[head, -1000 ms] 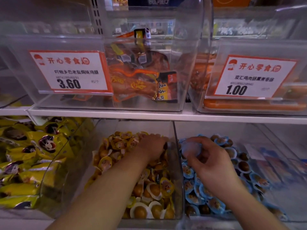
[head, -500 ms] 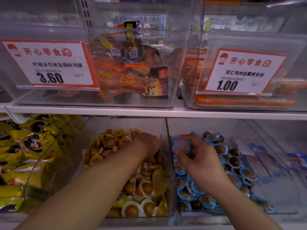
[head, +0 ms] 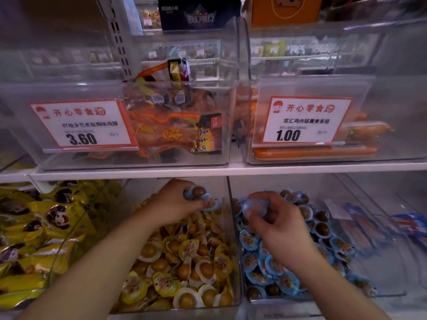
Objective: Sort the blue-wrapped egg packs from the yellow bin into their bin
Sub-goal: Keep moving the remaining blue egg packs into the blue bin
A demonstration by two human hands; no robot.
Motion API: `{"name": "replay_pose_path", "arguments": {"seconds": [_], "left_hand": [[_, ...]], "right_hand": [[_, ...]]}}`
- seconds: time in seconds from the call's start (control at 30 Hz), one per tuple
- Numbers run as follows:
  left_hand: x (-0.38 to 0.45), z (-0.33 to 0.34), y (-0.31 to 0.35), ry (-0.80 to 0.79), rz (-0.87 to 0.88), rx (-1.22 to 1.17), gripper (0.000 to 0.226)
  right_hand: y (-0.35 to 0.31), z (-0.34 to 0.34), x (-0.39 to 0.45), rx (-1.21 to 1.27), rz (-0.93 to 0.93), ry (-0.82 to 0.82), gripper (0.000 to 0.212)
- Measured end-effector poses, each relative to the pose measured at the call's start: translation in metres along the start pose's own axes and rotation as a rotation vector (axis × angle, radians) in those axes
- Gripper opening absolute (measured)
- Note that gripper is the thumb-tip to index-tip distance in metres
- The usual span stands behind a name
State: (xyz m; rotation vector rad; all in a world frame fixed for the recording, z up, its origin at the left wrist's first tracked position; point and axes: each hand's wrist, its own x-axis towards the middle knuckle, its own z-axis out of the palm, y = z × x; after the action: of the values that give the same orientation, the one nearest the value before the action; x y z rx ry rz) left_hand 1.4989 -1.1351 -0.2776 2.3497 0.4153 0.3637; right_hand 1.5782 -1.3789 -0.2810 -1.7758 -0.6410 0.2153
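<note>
Left hand [head: 175,202]: fingers curled round blue-wrapped egg packs [head: 200,197], above yellow bin [head: 233,227].
Right hand [head: 275,218]: pinches another blue pack [head: 254,207].
Tip: carry right, over divider, release into blue bin [head: 392,269].

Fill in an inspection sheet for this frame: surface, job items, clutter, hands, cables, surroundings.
Surface: white shelf carrying clear bins.
Job items: yellow egg bin beside blue egg bin; blue packs in the left hand, another blue pack in the right.
Clutter: nothing seen.
Hands: left hand grips packs over the yellow bin; right hand holds a pack over the blue bin.
Cables: nothing seen.
Surroundings: price tags, yellow bags, sausages.
</note>
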Motion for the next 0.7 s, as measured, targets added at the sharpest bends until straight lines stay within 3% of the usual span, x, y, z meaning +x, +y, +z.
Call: {"name": "replay_pose_path", "arguments": {"seconds": [0.07,0.17,0.23,0.33,0.47,0.53,0.6,0.63,0.7], "left_hand": [[-0.027,-0.003,0.025,0.100,0.008,-0.181,0.012],[-0.058,0.015,0.071,0.158,0.073,-0.302,0.010],[-0.063,0.037,0.094,0.184,0.124,-0.149,0.012],[-0.059,0.071,0.121,0.221,0.271,0.257,0.029],[-0.050,0.105,0.139,-0.013,0.360,0.531,0.064],[-0.050,0.107,0.139,-0.156,0.281,0.295,0.074],[-0.059,0.098,0.133,-0.152,0.156,-0.129,0.067],[-0.065,0.091,0.127,-0.058,0.127,-0.273,0.057],[-0.081,0.075,0.106,0.280,0.125,-0.372,0.038]], "right_hand": [[-0.012,0.003,-0.004,0.234,0.145,0.009,0.011],[-0.029,0.006,-0.010,0.786,0.442,-0.129,0.022],[-0.036,0.000,-0.013,1.020,0.521,-0.226,0.040],[-0.033,-0.015,-0.012,1.151,0.596,-0.218,0.052],[-0.019,-0.035,-0.013,1.134,0.656,-0.135,0.049],[-0.010,-0.044,-0.012,1.087,0.638,-0.085,0.042],[-0.001,-0.055,-0.006,1.035,0.599,-0.005,0.038],[0.003,-0.062,-0.002,1.012,0.573,0.040,0.036],[0.008,-0.075,0.004,0.878,0.534,0.115,0.036]]}}
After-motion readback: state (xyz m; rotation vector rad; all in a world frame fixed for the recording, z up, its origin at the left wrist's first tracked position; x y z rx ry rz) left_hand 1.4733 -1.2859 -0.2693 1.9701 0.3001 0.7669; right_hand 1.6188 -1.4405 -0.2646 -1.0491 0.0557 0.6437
